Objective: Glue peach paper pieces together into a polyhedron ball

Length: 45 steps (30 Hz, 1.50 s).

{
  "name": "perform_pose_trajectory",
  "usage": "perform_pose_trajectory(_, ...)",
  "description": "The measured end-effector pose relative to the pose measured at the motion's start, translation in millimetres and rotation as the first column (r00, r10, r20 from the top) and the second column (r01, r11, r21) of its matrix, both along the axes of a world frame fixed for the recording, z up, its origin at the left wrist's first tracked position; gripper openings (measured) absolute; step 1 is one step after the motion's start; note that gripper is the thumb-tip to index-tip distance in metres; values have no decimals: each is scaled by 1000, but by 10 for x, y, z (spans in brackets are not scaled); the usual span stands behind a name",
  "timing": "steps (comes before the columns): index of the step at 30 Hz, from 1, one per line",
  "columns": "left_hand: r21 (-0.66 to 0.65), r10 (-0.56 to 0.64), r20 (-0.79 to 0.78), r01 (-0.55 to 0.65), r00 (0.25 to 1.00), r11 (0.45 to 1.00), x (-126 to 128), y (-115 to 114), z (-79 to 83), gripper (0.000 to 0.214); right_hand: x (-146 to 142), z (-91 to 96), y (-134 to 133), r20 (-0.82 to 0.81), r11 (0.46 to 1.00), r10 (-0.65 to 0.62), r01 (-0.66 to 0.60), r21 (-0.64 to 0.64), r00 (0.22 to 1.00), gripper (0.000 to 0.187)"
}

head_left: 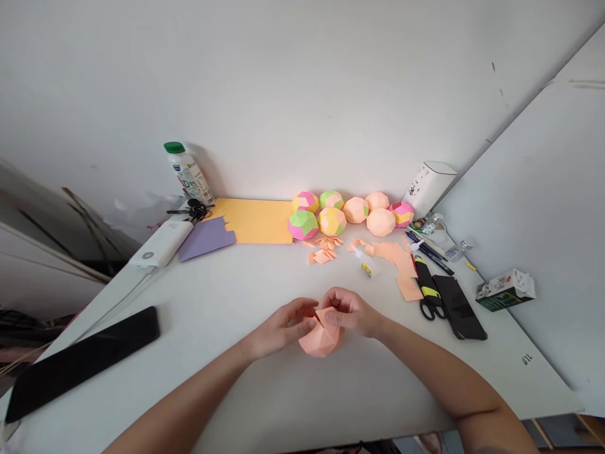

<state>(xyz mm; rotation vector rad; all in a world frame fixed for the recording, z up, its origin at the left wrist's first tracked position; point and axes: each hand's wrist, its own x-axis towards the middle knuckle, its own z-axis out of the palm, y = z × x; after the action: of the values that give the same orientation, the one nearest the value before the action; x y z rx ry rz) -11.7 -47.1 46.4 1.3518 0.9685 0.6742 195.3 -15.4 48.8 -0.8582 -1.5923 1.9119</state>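
A faceted peach paper ball (321, 340) rests on the white table near its front, with a dark gap at its top. My left hand (288, 325) is at the ball's left side, its thumb and fingertips closed on the paper edge by the gap. On the other side, my right hand (350, 312) pinches a peach flap between thumb and forefinger. Beyond the hands lie a small glue bottle (365, 263), a pile of folded peach paper pieces (326, 249) and cut peach paper scraps (394, 255).
Several finished paper balls (332, 222) stand along the wall beside an orange sheet (259, 221) and a purple sheet (207, 239). Scissors (431, 308), a phone (459, 308) and a small box (505, 290) lie at right. A bottle (189, 176), power bank (161, 243) and black bar (85, 362) are at left.
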Motion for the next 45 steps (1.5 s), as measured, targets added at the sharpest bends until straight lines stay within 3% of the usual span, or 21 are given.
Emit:
perform_pose_trajectory(5, -27, 4, -214, -10, 977, 1000, 15, -80, 76, 28, -31, 3, -24, 10, 996, -89, 89, 2, 996, 19)
perform_pose_trajectory(8, -53, 6, -266, -21, 964, 998, 48, -128, 81, 30, -43, 12, -56, 25, 994, -99, 98, 38, 995, 17)
perform_pose_trajectory(16, -130, 48, -58, -55, 997, 990, 79, -242, -69, 26, -81, 29, -134, 141, 986, -102, 80, 149, 985, 14)
perform_pose_trajectory(22, -168, 127, -88, -140, 988, 976, 79, -258, -89, 22, -117, -6, -140, 179, 977, -155, 123, 175, 972, 8)
perform_pose_trajectory(30, -182, 142, 111, -121, 984, 976, 70, -265, -90, 25, -127, 4, -105, 127, 986, -159, 152, 61, 979, 13)
perform_pose_trajectory(35, -67, 119, 187, -108, 975, 992, 32, -227, -113, 15, -129, -37, -105, 159, 993, -113, 117, -17, 981, 18)
perform_pose_trajectory(37, -90, 98, 221, -80, 970, 993, 32, -214, -120, 15, -97, -11, -75, 203, 996, -72, 60, 61, 977, 22)
perform_pose_trajectory(38, -126, 85, 247, -55, 965, 990, 35, -211, -129, 16, -66, 16, -42, 226, 986, -80, 45, 158, 971, 24)
perform_pose_trajectory(39, -175, 68, 271, -20, 960, 984, 41, -208, -142, 17, -22, 48, 7, 249, 954, -124, 46, 297, 961, 25)
perform_pose_trajectory(40, -217, 52, 295, 14, 954, 976, 48, -206, -161, 19, 34, 81, 70, 270, 886, -205, 62, 459, 941, 24)
perform_pose_trajectory(41, -254, 41, 318, 43, 947, 966, 57, -204, -184, 19, 100, 112, 143, 285, 778, -322, 80, 624, 903, 22)
perform_pose_trajectory(43, -324, 10, 364, 117, 931, 939, 71, -196, -239, 19, 248, 146, 302, 344, 556, -585, 54, 830, 735, 20)
perform_pose_trajectory(44, -352, 2, 380, 143, 925, 925, 75, -188, -268, 18, 320, 143, 377, 398, 515, -676, 11, 857, 620, 21)
perform_pose_trajectory(45, -375, 9, 394, 151, 919, 915, 75, -177, -295, 17, 385, 125, 443, 465, 528, -722, -26, 849, 513, 24)
